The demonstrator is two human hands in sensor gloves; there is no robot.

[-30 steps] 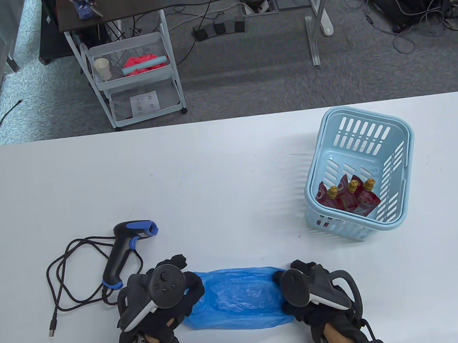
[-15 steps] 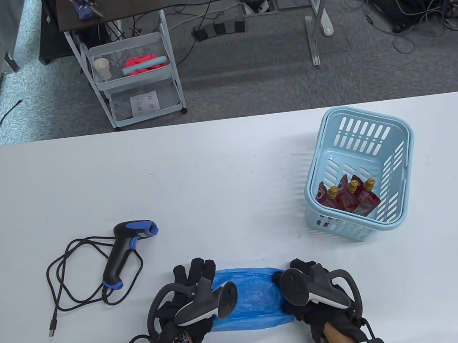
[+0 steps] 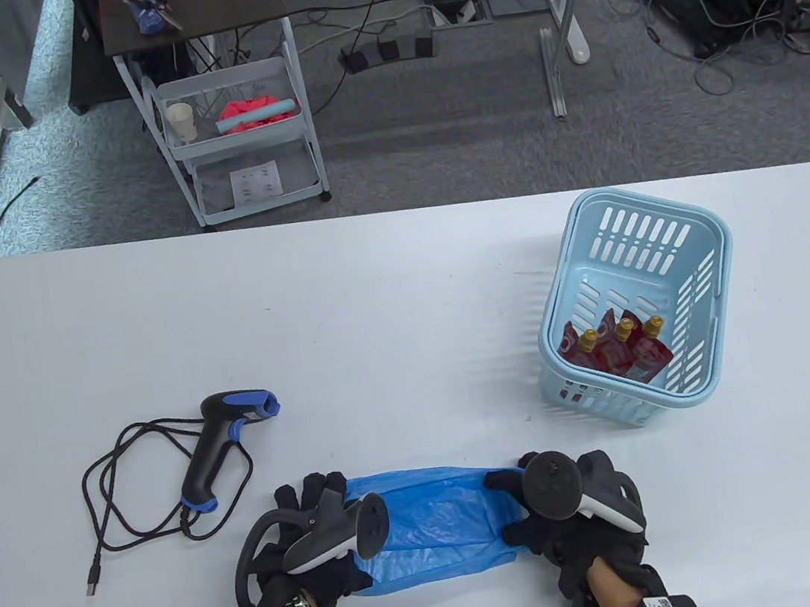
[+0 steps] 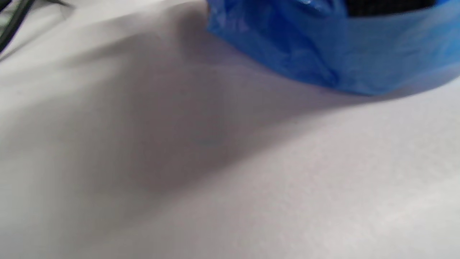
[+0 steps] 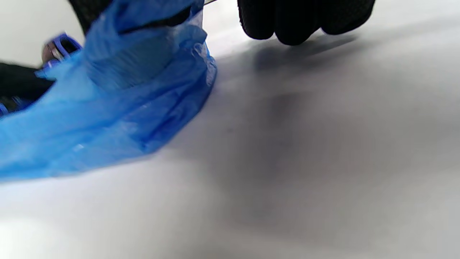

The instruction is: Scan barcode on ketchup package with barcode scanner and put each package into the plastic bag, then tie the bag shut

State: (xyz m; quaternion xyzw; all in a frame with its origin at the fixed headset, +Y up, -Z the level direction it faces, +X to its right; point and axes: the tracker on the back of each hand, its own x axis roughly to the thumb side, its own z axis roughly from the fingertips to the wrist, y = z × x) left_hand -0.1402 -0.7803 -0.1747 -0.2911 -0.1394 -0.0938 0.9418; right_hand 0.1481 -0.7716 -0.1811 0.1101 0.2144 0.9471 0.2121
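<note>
Nearest the table's front edge, the thin crumpled blue plastic bag [image 3: 440, 524] lies flat on the white table [image 3: 375, 307] between the two gloved hands, and it now looks wider than half a second ago, stretched sideways with its near edge drawn closer to the person. The left hand [image 3: 308, 550] has slid a little left and toward the person since then; its fingers lie at the bag's left end, but the tracker hides how they sit, so whether they pinch the plastic cannot be told. The right hand [image 3: 563, 515] has turned, its tracker now facing more upward, and its thumb and fingers pinch the bag's right end; in the right wrist view the blue film wraps over a black fingertip [image 5: 90, 14] while the other fingertips hang curled just above the table. Left of the hands, a little farther back, lies the black barcode scanner with blue trim [image 3: 224, 438] on its side, unmoved, its dark cable [image 3: 119, 494] looped beside it. Farther back on the right stands the pale blue slotted plastic basket [image 3: 638, 301], well apart from the bag, holding the red ketchup pouches with gold caps [image 3: 619, 352] upright against its near wall.
</note>
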